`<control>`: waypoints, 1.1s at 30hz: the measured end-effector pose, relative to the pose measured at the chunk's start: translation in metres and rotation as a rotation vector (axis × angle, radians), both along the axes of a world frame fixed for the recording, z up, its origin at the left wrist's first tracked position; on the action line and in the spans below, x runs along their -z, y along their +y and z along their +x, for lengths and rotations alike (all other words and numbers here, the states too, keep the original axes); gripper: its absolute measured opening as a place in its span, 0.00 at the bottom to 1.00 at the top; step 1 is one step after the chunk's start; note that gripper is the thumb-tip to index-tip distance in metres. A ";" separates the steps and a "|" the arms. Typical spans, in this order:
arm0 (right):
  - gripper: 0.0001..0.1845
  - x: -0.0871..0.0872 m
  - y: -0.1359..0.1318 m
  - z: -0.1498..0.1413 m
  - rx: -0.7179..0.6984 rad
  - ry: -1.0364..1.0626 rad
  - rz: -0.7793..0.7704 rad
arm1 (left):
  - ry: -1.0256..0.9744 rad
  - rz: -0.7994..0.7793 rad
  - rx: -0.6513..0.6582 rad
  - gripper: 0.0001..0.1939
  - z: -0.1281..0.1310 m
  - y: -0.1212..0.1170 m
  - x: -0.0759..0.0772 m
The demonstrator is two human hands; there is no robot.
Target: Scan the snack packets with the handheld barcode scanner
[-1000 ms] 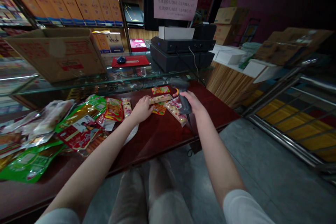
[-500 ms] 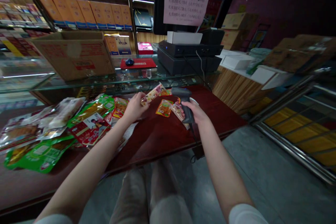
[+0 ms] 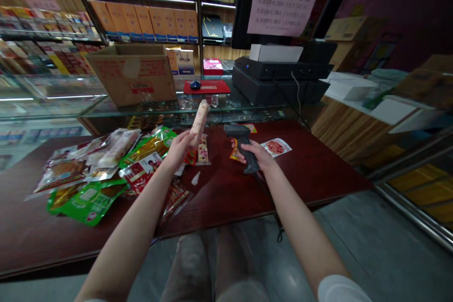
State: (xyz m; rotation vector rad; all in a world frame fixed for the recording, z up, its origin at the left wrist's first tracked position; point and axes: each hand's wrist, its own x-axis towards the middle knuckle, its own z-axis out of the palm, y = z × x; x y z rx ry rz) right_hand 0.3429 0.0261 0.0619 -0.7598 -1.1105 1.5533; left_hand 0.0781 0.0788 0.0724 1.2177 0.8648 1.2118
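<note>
My left hand (image 3: 180, 151) grips the lower end of a long wrapped snack bar (image 3: 200, 120), tilted upward over the table. Just below it, a similar patterned bar (image 3: 203, 152) lies against the right edge of a pile of snack packets (image 3: 141, 170). My right hand (image 3: 256, 153) is wrapped round the handle of a dark handheld barcode scanner (image 3: 238, 130), its head facing left. An orange-yellow packet (image 3: 233, 154) shows partly behind the fingers of that hand. To its right lies a white-and-red snack packet (image 3: 278, 147); a small packet (image 3: 251, 128) peeks out behind the scanner.
The dark red table (image 3: 219, 198) ends in front of my legs. Behind it, a glass counter (image 3: 130, 112) carries an open cardboard box (image 3: 136, 78), a mouse (image 3: 195, 85) and a black cash drawer (image 3: 276, 89). A metal rail (image 3: 410, 210) stands at the right.
The view has swung left. The bar in my left hand now points more steeply up. A bar lies by the pile, and none shows beneath the scanner now.
</note>
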 end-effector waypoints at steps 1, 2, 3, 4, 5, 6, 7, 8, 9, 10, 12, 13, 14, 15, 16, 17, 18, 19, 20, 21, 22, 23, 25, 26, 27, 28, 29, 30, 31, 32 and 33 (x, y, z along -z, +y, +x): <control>0.18 0.002 0.000 -0.001 0.004 0.007 0.001 | -0.067 -0.058 0.016 0.23 -0.001 -0.001 0.000; 0.18 0.004 -0.001 -0.001 0.004 0.007 -0.001 | -0.119 -0.113 0.030 0.21 -0.001 -0.002 0.000; 0.18 0.005 -0.001 -0.002 -0.002 0.002 -0.002 | -0.158 -0.155 0.038 0.19 -0.002 -0.003 0.000; 0.18 0.006 -0.003 -0.002 -0.014 -0.005 -0.005 | -0.185 -0.182 0.047 0.17 -0.002 -0.004 0.000; 0.18 0.008 -0.004 -0.003 -0.028 -0.006 -0.010 | -0.204 -0.194 0.059 0.15 -0.002 -0.004 0.001; 0.18 0.009 -0.006 -0.004 -0.043 -0.004 -0.018 | -0.217 -0.193 0.076 0.14 -0.002 -0.005 0.001; 0.18 0.010 -0.007 -0.004 -0.057 -0.003 -0.024 | -0.226 -0.184 0.098 0.13 -0.002 -0.005 0.002; 0.18 0.011 -0.008 -0.005 -0.069 -0.005 -0.028 | -0.232 -0.176 0.123 0.13 -0.002 -0.005 0.002; 0.18 0.012 -0.009 -0.006 -0.080 -0.009 -0.030 | -0.233 -0.173 0.149 0.12 -0.002 -0.005 0.003; 0.19 0.013 -0.010 -0.007 -0.086 -0.011 -0.028 | -0.228 -0.179 0.174 0.13 -0.002 -0.004 0.004; 0.20 0.014 -0.010 -0.008 -0.075 -0.007 -0.012 | -0.202 -0.218 0.221 0.13 -0.002 -0.003 0.007; 0.20 0.015 -0.009 -0.008 -0.059 0.001 -0.003 | -0.183 -0.243 0.246 0.12 -0.002 -0.003 0.008; 0.20 0.015 -0.009 -0.009 -0.038 0.009 0.006 | -0.161 -0.265 0.271 0.12 -0.002 -0.003 0.010; 0.20 0.014 -0.008 -0.008 -0.015 0.015 0.015 | -0.142 -0.282 0.292 0.12 -0.002 -0.002 0.011; 0.20 0.014 -0.008 -0.008 0.004 0.016 0.024 | -0.125 -0.294 0.309 0.13 -0.002 -0.002 0.013; 0.19 0.014 -0.007 -0.007 0.019 0.011 0.032 | -0.110 -0.301 0.321 0.13 -0.002 -0.003 0.014; 0.19 0.013 -0.007 -0.006 0.029 0.000 0.039 | -0.101 -0.309 0.327 0.13 -0.001 -0.003 0.015; 0.19 0.013 -0.006 -0.005 0.037 -0.017 0.046 | -0.098 -0.316 0.326 0.13 0.000 -0.003 0.015; 0.20 0.013 -0.006 -0.004 0.045 -0.036 0.052 | -0.102 -0.323 0.320 0.13 0.000 -0.003 0.016; 0.20 0.012 -0.006 -0.004 0.056 -0.055 0.056 | -0.110 -0.331 0.310 0.13 0.001 -0.003 0.015; 0.20 0.012 -0.006 -0.003 0.068 -0.070 0.056 | -0.121 -0.337 0.298 0.12 0.001 -0.003 0.015; 0.21 0.012 -0.006 -0.003 0.079 -0.080 0.054 | -0.129 -0.343 0.287 0.12 0.001 -0.003 0.014; 0.22 0.010 -0.007 -0.005 0.092 -0.089 0.044 | -0.126 -0.356 0.272 0.11 0.001 -0.003 0.013; 0.22 0.009 -0.008 -0.006 0.092 -0.093 0.038 | -0.116 -0.360 0.265 0.11 0.002 -0.003 0.013; 0.22 0.009 -0.009 -0.006 0.092 -0.095 0.034 | -0.103 -0.356 0.256 0.11 0.002 -0.003 0.013; 0.22 0.008 -0.009 -0.007 0.091 -0.099 0.033 | -0.086 -0.344 0.247 0.11 0.002 -0.003 0.013; 0.21 0.008 -0.010 -0.008 0.091 -0.103 0.033 | -0.058 -0.324 0.236 0.12 0.002 -0.002 0.013; 0.21 0.008 -0.010 -0.008 0.095 -0.105 0.038 | -0.017 -0.289 0.219 0.14 0.003 -0.002 0.014; 0.20 0.008 -0.010 -0.007 0.101 -0.106 0.044 | 0.045 -0.229 0.196 0.15 0.003 -0.003 0.014; 0.20 0.008 -0.009 -0.006 0.111 -0.107 0.049 | 0.126 -0.139 0.158 0.17 0.003 -0.003 0.013; 0.20 0.008 -0.008 -0.004 0.124 -0.107 0.048 | 0.227 -0.020 0.104 0.18 0.003 -0.004 0.012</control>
